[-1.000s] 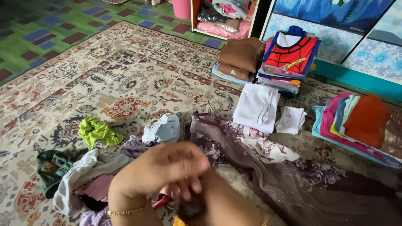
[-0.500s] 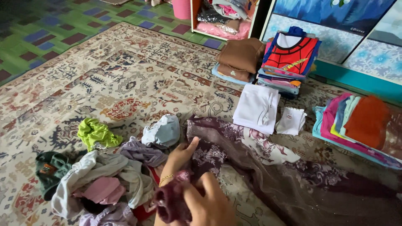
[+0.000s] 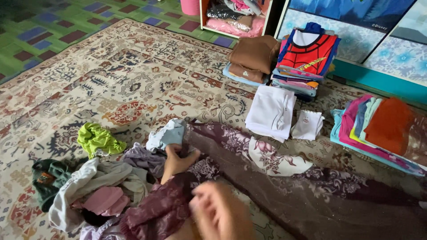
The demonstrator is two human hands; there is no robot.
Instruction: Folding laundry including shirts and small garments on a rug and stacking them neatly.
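While left hand [image 3: 177, 161] pinches maroon cloth [image 3: 267, 178] | right hand [image 3: 220, 213] blurred, grip unclear | four folded stacks [image 3: 255, 60]

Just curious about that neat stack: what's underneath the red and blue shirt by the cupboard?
Under the red and blue shirt lies a stack of folded clothes; only their edges show, pink, blue and orange. Their fronts and the carpet below are covered.
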